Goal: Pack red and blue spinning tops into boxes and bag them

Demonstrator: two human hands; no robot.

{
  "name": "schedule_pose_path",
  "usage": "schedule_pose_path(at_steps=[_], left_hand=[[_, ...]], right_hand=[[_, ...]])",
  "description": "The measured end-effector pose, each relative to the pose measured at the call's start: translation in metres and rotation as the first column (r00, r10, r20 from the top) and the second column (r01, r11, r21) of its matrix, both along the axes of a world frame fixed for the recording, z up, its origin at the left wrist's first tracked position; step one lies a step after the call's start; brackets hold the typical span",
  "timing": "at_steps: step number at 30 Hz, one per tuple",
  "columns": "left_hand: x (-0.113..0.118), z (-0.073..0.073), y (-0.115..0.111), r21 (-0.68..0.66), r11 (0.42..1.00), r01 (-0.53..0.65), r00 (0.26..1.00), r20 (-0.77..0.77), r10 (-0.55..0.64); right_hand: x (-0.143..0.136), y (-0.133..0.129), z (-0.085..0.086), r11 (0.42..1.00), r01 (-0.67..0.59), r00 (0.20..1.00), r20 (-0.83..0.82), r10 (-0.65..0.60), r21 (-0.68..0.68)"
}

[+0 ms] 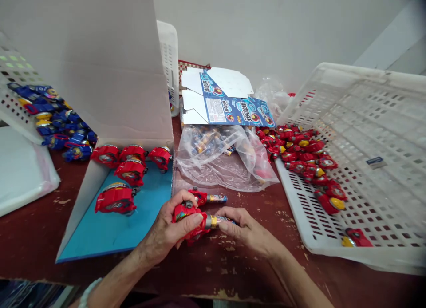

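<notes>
My left hand (pixel 181 219) is wrapped round a red plastic toy (pixel 191 230) with a grey socket on its right side. Between the thumb and fingers of my right hand (pixel 246 230) is the end of a small printed tube (pixel 218 221), whose other end meets that socket. Just behind, a second red toy (pixel 199 196) lies on the table with a similar blue-tipped tube (pixel 217 198) sticking out to the right. Several more red toys (pixel 116 199) sit left of my hands in an open box with a blue inside (pixel 146 215).
At right, a white plastic basket (pixel 304 230) lies tipped with many red toys (pixel 306 152). A clear plastic bag (pixel 213 172) with small tubes and flattened blue-white cartons (pixel 229 104) are behind my hands. Blue toys (pixel 63 121) spill from another basket at far left, near a white lid (pixel 23 166).
</notes>
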State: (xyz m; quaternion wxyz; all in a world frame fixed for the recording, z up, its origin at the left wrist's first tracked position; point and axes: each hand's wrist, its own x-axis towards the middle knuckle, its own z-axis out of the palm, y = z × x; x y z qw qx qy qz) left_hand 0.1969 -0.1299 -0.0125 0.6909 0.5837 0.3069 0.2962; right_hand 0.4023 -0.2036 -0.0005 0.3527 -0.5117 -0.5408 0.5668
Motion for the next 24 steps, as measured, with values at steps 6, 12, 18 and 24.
schedule_pose_path(at_steps=[6,12,18,24], left_hand=[[-0.001,0.009,-0.003,-0.123,0.992,0.002,1.000,0.031,0.002],[-0.006,0.010,0.001,-0.285,0.953,0.106,0.983,0.175,-0.057],[-0.008,0.006,0.006,0.170,0.985,0.042,0.997,-0.067,-0.031],[-0.007,0.004,0.007,0.007,0.998,0.068,0.997,0.025,-0.068]], right_hand=[[0.001,-0.002,0.003,0.998,-0.036,0.999,0.009,0.036,0.044],[-0.009,-0.020,0.005,0.988,-0.006,0.998,0.062,-0.004,0.156],[-0.012,-0.018,-0.015,0.994,0.096,0.993,-0.063,-0.099,-0.046],[-0.012,-0.019,-0.013,0.976,0.044,0.977,-0.196,-0.087,-0.214]])
